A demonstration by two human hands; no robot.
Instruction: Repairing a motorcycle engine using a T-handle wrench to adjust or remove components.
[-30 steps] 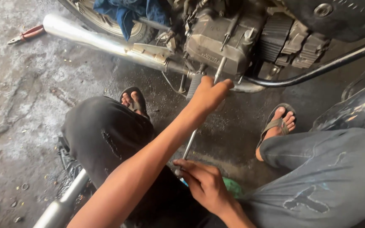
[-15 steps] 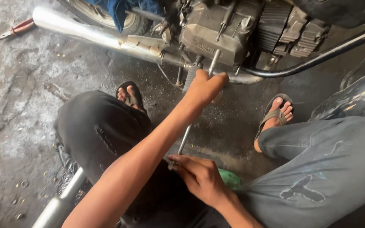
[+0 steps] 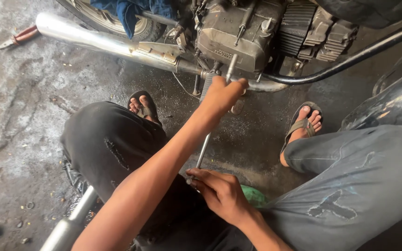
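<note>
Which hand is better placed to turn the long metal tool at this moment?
Probably the right hand: it grips the near handle end of the long metal tool. The left hand is stretched out to the far end beneath the engine, apparently steadying it.

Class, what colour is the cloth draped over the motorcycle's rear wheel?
Blue; the cloth shows best at the head view's top edge.

Silver exhaust pipe (image 3: 103, 44); blue cloth (image 3: 129, 11); grey engine (image 3: 238, 35); black trousers (image 3: 110, 148); green object (image 3: 254, 196)
</note>
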